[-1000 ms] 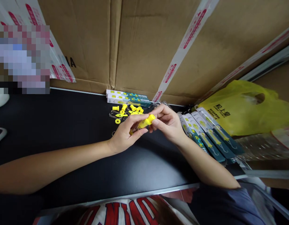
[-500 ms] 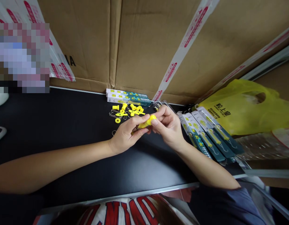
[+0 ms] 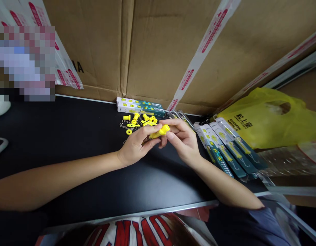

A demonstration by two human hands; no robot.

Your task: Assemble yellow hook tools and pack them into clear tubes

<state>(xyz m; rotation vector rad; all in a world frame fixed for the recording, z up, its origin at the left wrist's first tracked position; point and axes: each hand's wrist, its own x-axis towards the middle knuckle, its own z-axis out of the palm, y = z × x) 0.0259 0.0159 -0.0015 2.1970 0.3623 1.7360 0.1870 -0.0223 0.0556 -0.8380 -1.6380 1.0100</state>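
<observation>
My left hand (image 3: 133,145) pinches a spring scale with a yellow cap (image 3: 163,129) between thumb and fingers. Most of the tube is hidden inside that hand. Curled around the cap end are the fingers of my right hand (image 3: 185,140), the thumb at its near side and the index finger at its far side. Just beyond my hands lie loose yellow plastic parts (image 3: 132,125), among them caps and a yellow ring (image 3: 129,132). Thin metal hooks (image 3: 123,123) are mixed in with them. Several clear tubes (image 3: 185,119) lie behind my right hand.
Two printed spring scale boxes (image 3: 140,108) lie against the cardboard wall (image 3: 153,51). More boxes (image 3: 229,147) are lined up at the right, beside a yellow plastic bag (image 3: 271,119). A phone-like device (image 3: 0,146) rests at the left edge of the black table (image 3: 96,191).
My right fingers have loosened and shifted slightly, so more of the yellow cap shows. The spring scale stays in my left hand and has moved slightly left.
</observation>
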